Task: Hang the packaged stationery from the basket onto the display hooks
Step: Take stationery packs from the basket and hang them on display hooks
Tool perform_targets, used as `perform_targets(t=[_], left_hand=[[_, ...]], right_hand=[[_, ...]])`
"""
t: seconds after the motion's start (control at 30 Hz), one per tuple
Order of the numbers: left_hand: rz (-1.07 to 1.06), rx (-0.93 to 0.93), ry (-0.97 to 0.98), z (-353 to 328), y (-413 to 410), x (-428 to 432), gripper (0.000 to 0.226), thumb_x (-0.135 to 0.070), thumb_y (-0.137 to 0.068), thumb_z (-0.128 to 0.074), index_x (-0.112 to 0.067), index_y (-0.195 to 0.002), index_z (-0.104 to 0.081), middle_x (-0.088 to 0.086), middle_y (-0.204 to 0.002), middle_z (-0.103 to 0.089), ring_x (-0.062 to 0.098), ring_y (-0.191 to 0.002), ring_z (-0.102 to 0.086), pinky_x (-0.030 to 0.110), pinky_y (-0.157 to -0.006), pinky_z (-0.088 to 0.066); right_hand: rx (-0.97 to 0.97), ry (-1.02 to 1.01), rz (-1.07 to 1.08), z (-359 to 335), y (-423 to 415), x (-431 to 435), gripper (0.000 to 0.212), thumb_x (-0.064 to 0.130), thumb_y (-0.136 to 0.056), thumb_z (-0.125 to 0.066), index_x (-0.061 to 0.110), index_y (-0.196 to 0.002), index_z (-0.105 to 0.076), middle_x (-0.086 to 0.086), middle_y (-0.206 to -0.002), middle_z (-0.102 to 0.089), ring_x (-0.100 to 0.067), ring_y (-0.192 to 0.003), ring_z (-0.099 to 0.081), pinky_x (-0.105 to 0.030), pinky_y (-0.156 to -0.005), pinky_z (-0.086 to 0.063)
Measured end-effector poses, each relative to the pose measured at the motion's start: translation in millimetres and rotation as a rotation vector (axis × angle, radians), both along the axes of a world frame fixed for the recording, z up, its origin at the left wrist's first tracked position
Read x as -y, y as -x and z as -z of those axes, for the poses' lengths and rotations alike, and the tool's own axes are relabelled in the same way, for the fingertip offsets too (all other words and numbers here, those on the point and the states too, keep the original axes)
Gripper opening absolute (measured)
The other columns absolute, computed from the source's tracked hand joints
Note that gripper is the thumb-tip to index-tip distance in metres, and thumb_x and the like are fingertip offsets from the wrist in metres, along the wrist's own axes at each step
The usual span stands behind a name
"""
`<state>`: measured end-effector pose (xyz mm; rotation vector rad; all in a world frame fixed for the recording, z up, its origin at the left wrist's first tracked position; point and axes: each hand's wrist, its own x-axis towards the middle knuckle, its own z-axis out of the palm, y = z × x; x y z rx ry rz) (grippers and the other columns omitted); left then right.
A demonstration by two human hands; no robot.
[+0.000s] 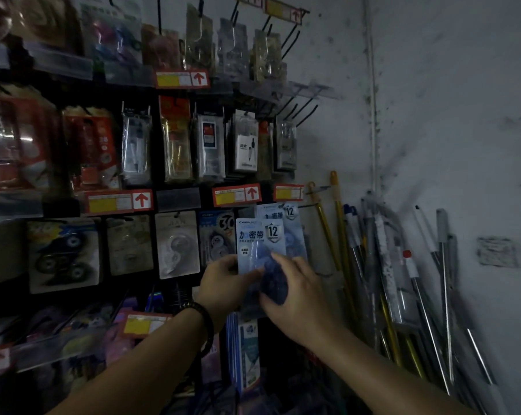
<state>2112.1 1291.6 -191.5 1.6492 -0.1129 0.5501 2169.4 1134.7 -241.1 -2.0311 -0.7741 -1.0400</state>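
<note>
Half the pack (260, 242) behind left hand (223, 281), right hand (296, 295).

Bundle of metal and plastic-wrapped poles (403, 280) leaning in corner against stained grey wall (463, 115). Two yellow poles (340, 223) at bundle's left edge. Thin vertical pipe (373, 115) on wall above. Small grey patch (496, 252) right of poles. Red-yellow price label (118, 201) with arrow, on rack rail.

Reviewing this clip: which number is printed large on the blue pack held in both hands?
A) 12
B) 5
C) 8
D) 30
A: the blue pack, held by the left hand and the right hand, shows a large 12 at its top right.
</note>
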Motion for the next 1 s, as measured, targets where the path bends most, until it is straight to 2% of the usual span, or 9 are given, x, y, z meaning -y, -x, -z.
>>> perform_targets(t=[0.1, 0.2, 0.27, 0.33, 0.4, 0.53, 0.7, 0.87, 1.0], left_hand=[[0.024, -0.007, -0.007, -0.9, 0.7, 4.5, 0.015, -0.026, -0.097, -0.079, -0.016, -0.108, -0.078, 0.004, -0.100, -0.083, 0.024, -0.094, -0.080, 0.043, -0.085, -0.066], [-0.037, -0.002, -0.114, -2.9, 0.0, 0.6, 0.020, -0.028, -0.102, -0.072, -0.009, -0.107, -0.075, 0.013, -0.094, -0.079, 0.027, -0.090, -0.076, 0.037, -0.076, -0.059], [-0.144, 0.041, -0.307, -1.6, 1.2, -8.3, 0.014, -0.024, -0.101, -0.072, -0.017, -0.113, -0.072, 0.002, -0.099, -0.078, 0.019, -0.089, -0.076, 0.025, -0.070, -0.058], [-0.244, 0.110, -0.603, 3.5, 3.5, -20.5, 0.014, -0.023, -0.099, -0.074, -0.027, -0.111, -0.067, -0.015, -0.101, -0.071, 0.004, -0.088, -0.071, 0.011, -0.065, -0.053], [-0.313, 0.149, -0.838, 8.5, 5.5, -33.3, 0.015, -0.027, -0.097, -0.074, -0.033, -0.108, -0.067, -0.022, -0.102, -0.065, -0.002, -0.092, -0.064, 0.008, -0.071, -0.050], [-0.373, 0.145, -0.985, 11.2, 9.9, -50.4, 0.015, -0.039, -0.095, -0.074, -0.035, -0.109, -0.071, -0.019, -0.111, -0.064, 0.004, -0.096, -0.065, 0.025, -0.082, -0.056], [-0.388, 0.153, -1.152, 11.8, 10.7, -53.4, 0.012, -0.041, -0.099, -0.066, -0.040, -0.111, -0.067, -0.017, -0.120, -0.054, 0.009, -0.100, -0.063, 0.028, -0.080, -0.056], [-0.385, 0.172, -1.229, 8.1, 8.3, -49.1, 0.014, -0.040, -0.100, -0.064, -0.037, -0.114, -0.066, -0.014, -0.120, -0.057, 0.012, -0.107, -0.061, 0.032, -0.085, -0.058], [-0.385, 0.169, -1.252, 7.0, 6.3, -48.1, 0.014, -0.039, -0.101, -0.062, -0.036, -0.113, -0.067, -0.012, -0.120, -0.059, 0.014, -0.109, -0.062, 0.035, -0.087, -0.058]], right_hand=[[0.005, -0.025, 0.006, 3.1, -3.4, 1.5, 0.085, 0.055, -0.087, -0.069, 0.036, -0.160, -0.029, 0.014, -0.137, -0.043, -0.011, -0.125, -0.054, -0.032, -0.099, -0.055], [-0.041, -0.057, 0.047, -1.7, -13.4, 7.2, 0.086, 0.052, -0.089, -0.073, 0.034, -0.162, -0.031, 0.011, -0.133, -0.046, -0.010, -0.119, -0.055, -0.030, -0.095, -0.055], [-0.106, -0.075, 0.081, -7.3, -20.3, 12.1, 0.084, 0.047, -0.091, -0.073, 0.034, -0.163, -0.033, 0.007, -0.132, -0.049, -0.012, -0.117, -0.056, -0.032, -0.096, -0.055], [-0.137, -0.083, 0.120, -13.5, -28.1, 15.6, 0.076, 0.041, -0.092, -0.073, 0.033, -0.160, -0.040, 0.004, -0.127, -0.053, -0.013, -0.112, -0.059, -0.031, -0.093, -0.055], [-0.133, -0.077, 0.156, -20.9, -33.6, 16.4, 0.067, 0.038, -0.094, -0.071, 0.032, -0.156, -0.047, 0.003, -0.123, -0.055, -0.014, -0.109, -0.059, -0.032, -0.090, -0.055], [-0.125, -0.082, 0.200, -31.2, -41.8, 13.8, 0.064, 0.036, -0.098, -0.066, 0.033, -0.158, -0.042, 0.001, -0.135, -0.052, -0.017, -0.117, -0.057, -0.036, -0.093, -0.057], [-0.076, -0.070, 0.232, -38.4, -49.3, 10.3, 0.066, 0.035, -0.101, -0.064, 0.035, -0.161, -0.036, 0.002, -0.140, -0.048, -0.015, -0.113, -0.057, -0.031, -0.082, -0.058], [-0.074, -0.082, 0.210, -44.4, -57.8, 11.4, 0.067, 0.032, -0.101, -0.064, 0.030, -0.162, -0.034, -0.004, -0.140, -0.047, -0.018, -0.113, -0.057, -0.034, -0.089, -0.059], [-0.033, 0.049, 0.256, -45.1, -63.9, 13.5, 0.067, 0.037, -0.101, -0.061, 0.033, -0.162, -0.034, -0.005, -0.139, -0.048, -0.017, -0.109, -0.057, -0.035, -0.087, -0.058]])
